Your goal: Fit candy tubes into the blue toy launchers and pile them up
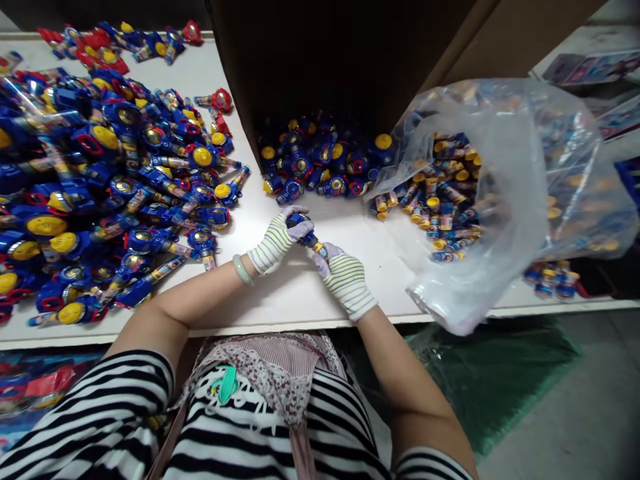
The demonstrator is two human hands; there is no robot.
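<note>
My left hand [281,240], in a striped glove, is wrapped round the dark blue body of a small toy [301,225]. My right hand [344,272], gloved alike, pinches the tube [319,249] at the toy's lower right end. Tube and body touch in one line, above the white table [300,300]. Beyond my hands a pile of blue toys [320,160] with yellow discs lies in the mouth of a cardboard box. To the right, an open plastic bag [510,200] holds many small tubes [450,193] with yellow caps.
A big heap of blue and yellow toys [125,187] covers the table's left side. Red pieces [100,50] lie at the back left. The dark cardboard box [330,53] stands upright behind. Several loose tubes [550,279] lie near the right front edge, above a green sack [500,380].
</note>
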